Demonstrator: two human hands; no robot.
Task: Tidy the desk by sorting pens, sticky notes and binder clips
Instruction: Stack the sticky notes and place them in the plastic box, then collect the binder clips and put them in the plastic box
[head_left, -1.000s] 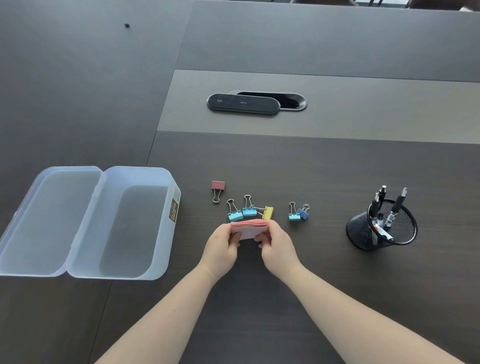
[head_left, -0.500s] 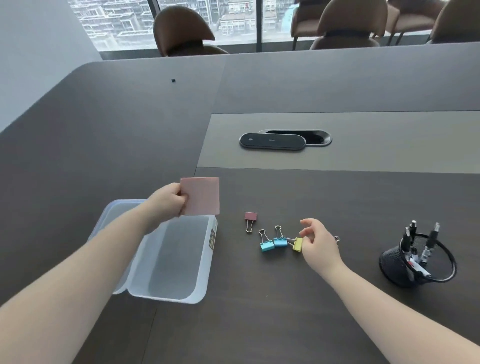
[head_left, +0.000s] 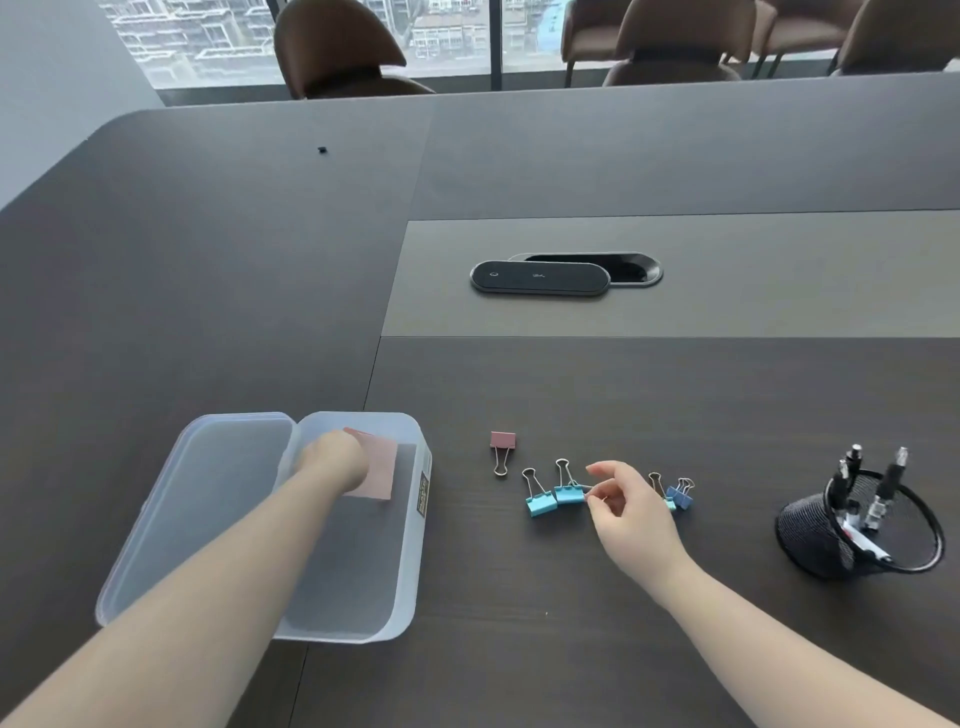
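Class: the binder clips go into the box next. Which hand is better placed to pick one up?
The right hand: it hovers over the binder clips, fingers pinching. The left hand is inside the box with the sticky notes.

Bare worktop (head_left: 519, 649) between storage box (head_left: 410, 597) and binder clips (head_left: 553, 493), clips crowded in a row, one perhaps hidden under right hand (head_left: 631, 512), mesh pen cup (head_left: 810, 535) well apart rightward, open worktop beyond
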